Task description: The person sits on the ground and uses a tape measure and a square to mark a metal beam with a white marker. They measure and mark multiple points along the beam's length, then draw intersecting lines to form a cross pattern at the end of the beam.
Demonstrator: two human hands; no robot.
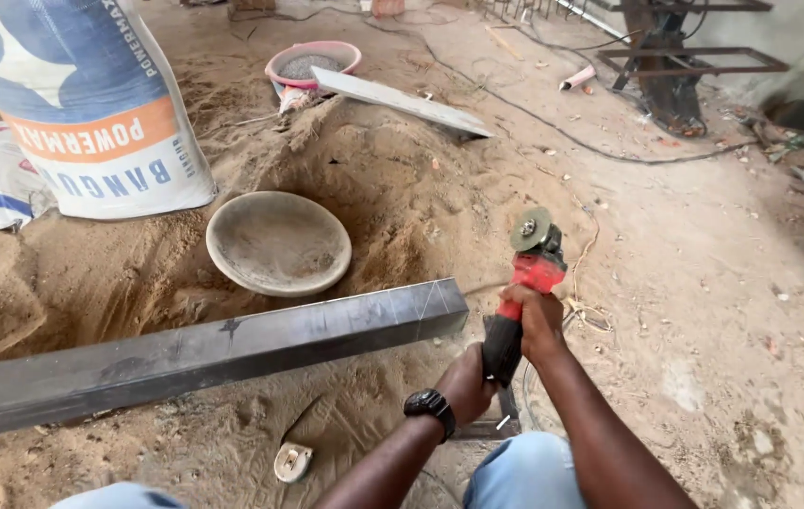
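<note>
Both my hands grip a red and black angle grinder (pixel 529 273) with its disc (pixel 531 229) pointing away from me. My right hand (pixel 534 319) wraps the red body near the head. My left hand (pixel 466 382), with a black wristwatch (pixel 430 405) on it, holds the black rear handle. The disc is in the air just right of the end of a long dark square steel tube (pixel 204 353) that lies across the sand. White marks show near that end of the tube.
A round metal pan (pixel 278 242) rests in the sand pile behind the tube. A large sack (pixel 91 104) stands at the back left, a pink basin (pixel 312 62) and a flat board (pixel 402 101) behind. A tape measure (pixel 292 462) lies near my knees. A cable (pixel 590 316) trails right.
</note>
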